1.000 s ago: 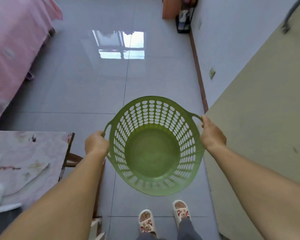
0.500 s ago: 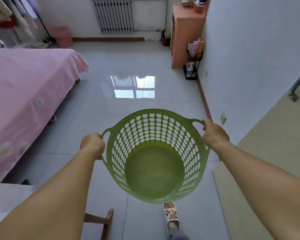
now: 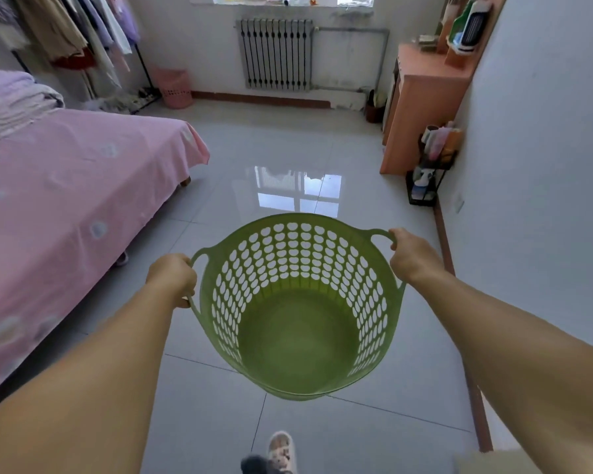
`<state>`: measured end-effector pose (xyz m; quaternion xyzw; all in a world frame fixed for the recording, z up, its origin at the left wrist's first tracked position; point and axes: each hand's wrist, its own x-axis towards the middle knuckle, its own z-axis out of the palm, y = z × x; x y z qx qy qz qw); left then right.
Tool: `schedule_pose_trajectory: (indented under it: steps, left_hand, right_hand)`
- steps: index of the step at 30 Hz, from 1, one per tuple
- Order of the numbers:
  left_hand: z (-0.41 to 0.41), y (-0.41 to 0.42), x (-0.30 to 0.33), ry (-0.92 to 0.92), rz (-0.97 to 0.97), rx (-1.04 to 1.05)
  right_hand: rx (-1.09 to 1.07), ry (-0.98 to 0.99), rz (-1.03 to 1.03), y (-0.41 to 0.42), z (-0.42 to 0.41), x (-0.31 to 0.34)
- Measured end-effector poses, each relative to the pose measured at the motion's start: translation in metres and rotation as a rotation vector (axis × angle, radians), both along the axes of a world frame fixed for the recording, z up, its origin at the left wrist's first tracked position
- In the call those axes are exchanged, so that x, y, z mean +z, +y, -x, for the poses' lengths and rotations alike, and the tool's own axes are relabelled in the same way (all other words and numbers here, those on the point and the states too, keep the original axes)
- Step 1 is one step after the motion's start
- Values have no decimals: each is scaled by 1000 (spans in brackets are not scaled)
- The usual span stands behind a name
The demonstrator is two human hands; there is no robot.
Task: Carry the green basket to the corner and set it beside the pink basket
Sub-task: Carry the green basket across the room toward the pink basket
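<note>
The round green basket (image 3: 300, 340) with perforated walls hangs in the air in front of me, empty, its mouth tilted toward me. My left hand (image 3: 172, 277) grips its left handle and my right hand (image 3: 412, 255) grips its right handle. The pink basket (image 3: 173, 87) stands on the floor in the far left corner, below the clothes rail and left of the radiator.
A bed (image 3: 65, 206) with a pink sheet fills the left side. An orange cabinet (image 3: 421, 107) and a small black rack (image 3: 428, 172) stand along the right wall. A radiator (image 3: 276, 59) hangs on the far wall. Grey tiled floor (image 3: 281, 148) runs between them.
The view has lifted from the floor to the far wall, bringing the pink basket and radiator into sight. I have stepped forward with the green basket held in both hands.
</note>
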<state>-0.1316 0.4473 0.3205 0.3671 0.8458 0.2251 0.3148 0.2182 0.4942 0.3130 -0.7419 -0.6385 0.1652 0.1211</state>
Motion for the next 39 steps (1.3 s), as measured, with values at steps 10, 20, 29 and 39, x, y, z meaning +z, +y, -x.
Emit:
schedule_pose_trajectory:
  steps: [10,20,29,39]
  left_hand:
    - [71,237,-3,-49,1,16]
    - [127,458,7,-10,-26,-16]
    - [202,686,12,-45,13,2]
    - [336,921,13,-35,32,16]
  right_hand:
    - [-8,12,9,245,64,1]
    - [8,33,-3,461,131,17]
    - [44,54,35,717,208,20]
    - [95,42,16,973,350,10]
